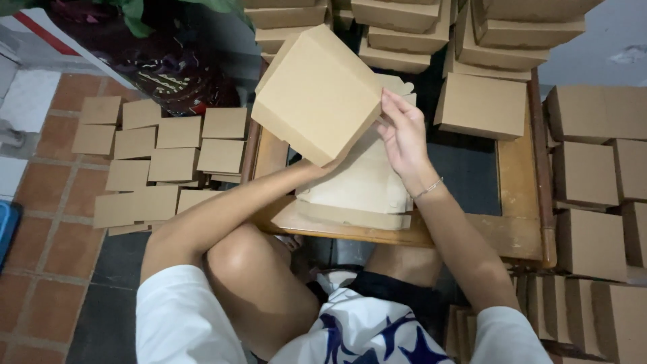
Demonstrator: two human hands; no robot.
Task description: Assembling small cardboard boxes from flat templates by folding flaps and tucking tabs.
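Fingers of right hand [403,135] pinch cardboard box's [317,94] right edge; left hand [322,166] supports underneath, fingers hidden. Box tilted, one corner pointing up, above flat cardboard sheets [360,185] on counter [519,232].

A low wooden table [519,232] is sitting in front of the seated person, carrying a stack of flat, unfolded cardboard sheets [360,185] near its front edge and one closed brown box [480,106] farther back. To the left, the terracotta tiled floor [47,249] is holding overlapping rows of flat cardboard pieces [158,158]. Folded boxes [590,175] are standing stacked along the right side.
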